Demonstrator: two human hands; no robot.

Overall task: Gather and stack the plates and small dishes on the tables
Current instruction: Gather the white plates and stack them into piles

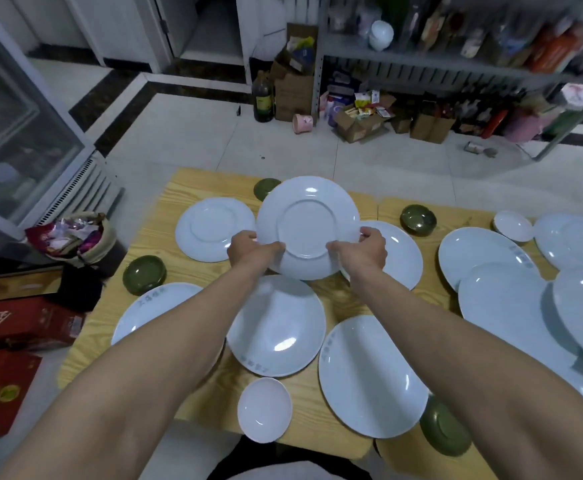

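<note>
I hold a white plate [307,223] tilted up above the wooden table [200,181], its underside with the foot ring facing me. My left hand [252,251] grips its lower left rim and my right hand [366,249] grips its lower right rim. Another upside-down white plate [210,228] lies to the left. Larger white plates lie near me at the left [144,306], centre [276,327] and right [369,375], and one [400,258] sits behind my right hand. A small white dish [264,410] sits at the front edge. Green dishes [143,274] [418,220] [444,431] [265,187] are scattered about.
A second wooden table [456,216] on the right holds several white plates [480,258] and a small white dish [513,225]. Left of the table stand a full bin [71,237] and red boxes [23,327]. Cardboard boxes [359,123] and shelving [456,67] line the far wall.
</note>
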